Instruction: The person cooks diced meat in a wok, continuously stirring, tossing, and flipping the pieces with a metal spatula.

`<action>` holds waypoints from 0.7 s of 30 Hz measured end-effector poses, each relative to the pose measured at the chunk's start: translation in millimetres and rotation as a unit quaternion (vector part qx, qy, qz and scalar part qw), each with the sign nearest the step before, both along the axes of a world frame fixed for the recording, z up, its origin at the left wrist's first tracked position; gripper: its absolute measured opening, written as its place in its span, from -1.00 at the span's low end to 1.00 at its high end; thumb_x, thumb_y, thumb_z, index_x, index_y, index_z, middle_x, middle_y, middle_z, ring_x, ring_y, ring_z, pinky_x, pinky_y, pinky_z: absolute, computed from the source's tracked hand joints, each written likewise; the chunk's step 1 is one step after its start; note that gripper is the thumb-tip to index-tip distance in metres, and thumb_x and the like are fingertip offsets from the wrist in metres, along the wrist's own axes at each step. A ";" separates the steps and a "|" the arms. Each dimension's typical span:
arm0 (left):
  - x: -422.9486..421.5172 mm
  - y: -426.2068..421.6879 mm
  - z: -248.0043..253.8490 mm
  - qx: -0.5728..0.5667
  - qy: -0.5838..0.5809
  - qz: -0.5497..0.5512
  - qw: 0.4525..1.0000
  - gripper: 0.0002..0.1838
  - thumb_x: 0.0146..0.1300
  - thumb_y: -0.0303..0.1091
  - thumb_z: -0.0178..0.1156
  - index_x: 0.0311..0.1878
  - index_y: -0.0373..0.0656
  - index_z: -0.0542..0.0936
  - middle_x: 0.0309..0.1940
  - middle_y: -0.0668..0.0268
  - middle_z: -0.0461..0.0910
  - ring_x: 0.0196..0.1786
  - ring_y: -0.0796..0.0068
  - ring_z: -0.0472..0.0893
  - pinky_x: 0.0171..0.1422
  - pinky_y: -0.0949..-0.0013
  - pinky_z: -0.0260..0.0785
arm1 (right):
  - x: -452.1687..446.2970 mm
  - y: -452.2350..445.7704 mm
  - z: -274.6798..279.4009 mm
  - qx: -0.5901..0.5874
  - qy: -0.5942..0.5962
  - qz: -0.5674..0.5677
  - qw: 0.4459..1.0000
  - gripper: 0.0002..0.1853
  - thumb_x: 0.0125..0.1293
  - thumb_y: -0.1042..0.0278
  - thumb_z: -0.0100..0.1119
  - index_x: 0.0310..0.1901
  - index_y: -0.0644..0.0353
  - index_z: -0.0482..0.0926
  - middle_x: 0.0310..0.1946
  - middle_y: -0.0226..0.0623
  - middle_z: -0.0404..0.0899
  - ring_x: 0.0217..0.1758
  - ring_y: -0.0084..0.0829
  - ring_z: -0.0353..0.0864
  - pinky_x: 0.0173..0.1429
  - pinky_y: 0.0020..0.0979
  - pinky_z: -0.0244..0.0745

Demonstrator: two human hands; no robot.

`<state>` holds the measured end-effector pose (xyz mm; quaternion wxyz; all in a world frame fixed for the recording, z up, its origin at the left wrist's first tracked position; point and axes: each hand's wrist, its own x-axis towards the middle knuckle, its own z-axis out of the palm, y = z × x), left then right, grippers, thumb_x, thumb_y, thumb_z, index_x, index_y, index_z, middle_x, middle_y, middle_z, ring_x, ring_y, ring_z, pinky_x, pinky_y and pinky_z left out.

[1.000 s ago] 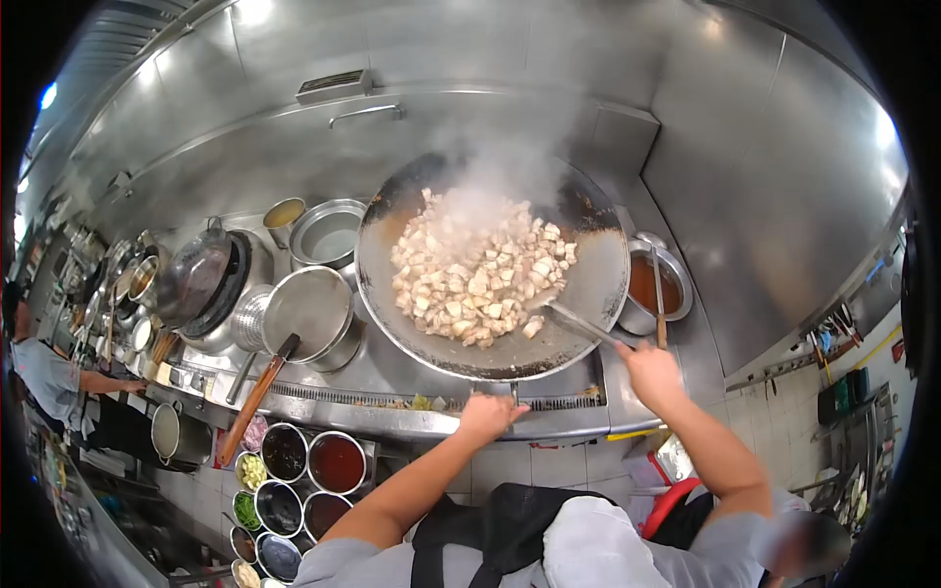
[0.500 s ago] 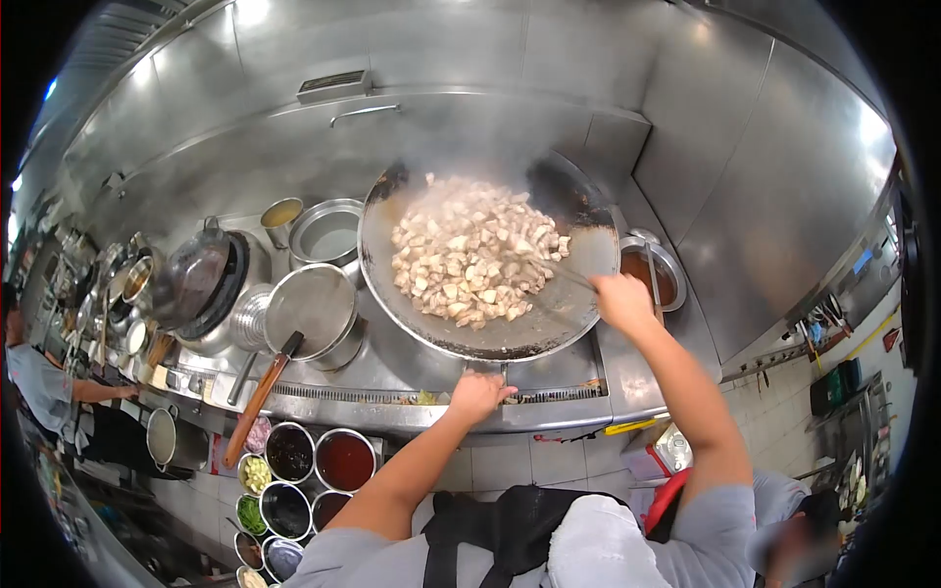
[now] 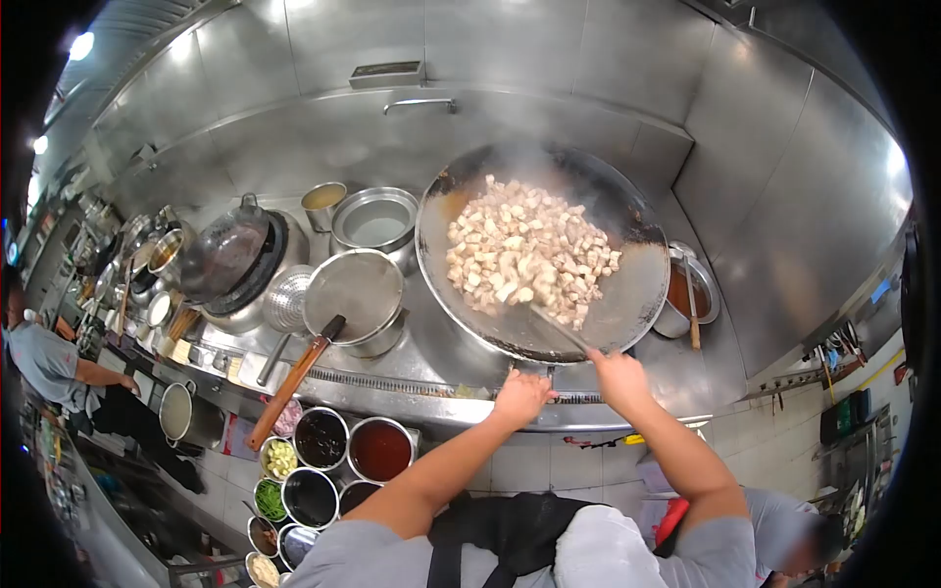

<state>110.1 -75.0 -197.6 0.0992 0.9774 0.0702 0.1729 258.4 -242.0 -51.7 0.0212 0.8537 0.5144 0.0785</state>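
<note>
A large wok [image 3: 642, 269] holds a heap of pale diced meat [image 3: 524, 240], with steam rising from it. My right hand [image 3: 619, 380] is at the near right rim, closed around the handle of a metal wok spatula [image 3: 561, 330]. The spatula's far end is sunk among the meat and blurred. At the wok's near edge, my left hand [image 3: 524, 397] is closed at its small metal handle [image 3: 531, 368], with the fingers partly hidden.
Left of the wok stand a round strainer [image 3: 353, 291] on a pot, a wooden-handled tool [image 3: 294, 384] and a lidded wok [image 3: 230, 257]. A sauce pot [image 3: 711, 284] sits right. Several ingredient tins [image 3: 382, 449] stand below left. A co-worker [image 3: 49, 363] is far left.
My right hand has drawn the spatula back toward me, close to my left hand. The meat has shifted in the wok. The whole view has swung left.
</note>
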 end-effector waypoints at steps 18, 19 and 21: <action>2.9 1.9 -2.0 -0.005 -0.042 -0.013 0.999 -0.51 0.64 0.22 0.08 -0.18 0.00 0.67 -0.33 0.26 0.77 -0.22 0.17 0.78 0.15 -0.02 0.44 | 125.2 -7.5 156.8 0.162 0.344 -0.087 0.921 -0.56 0.48 0.21 0.38 0.30 0.20 0.72 -0.42 -0.28 0.75 -0.41 -0.45 0.70 -0.24 -0.31 0.61; 3.9 2.1 -2.0 -0.008 -0.048 -0.015 0.999 -0.51 0.64 0.22 0.08 -0.18 0.00 0.67 -0.33 0.26 0.77 -0.22 0.17 0.78 0.15 -0.02 0.44 | 128.8 -25.7 153.3 0.174 0.368 -0.083 0.910 -0.62 0.56 0.21 0.28 0.27 0.23 0.72 -0.40 -0.32 0.76 -0.44 -0.50 0.66 -0.29 -0.36 0.57; 2.6 1.1 -1.2 -0.017 -0.051 -0.010 0.999 -0.51 0.63 0.22 0.09 -0.19 -0.01 0.67 -0.31 0.25 0.77 -0.19 0.15 0.78 0.18 -0.04 0.43 | 134.8 -51.7 140.0 0.130 0.153 -0.098 0.975 -0.58 0.60 0.06 0.21 0.22 0.24 0.71 -0.23 -0.05 0.83 -0.14 -0.05 0.85 0.00 -0.05 0.68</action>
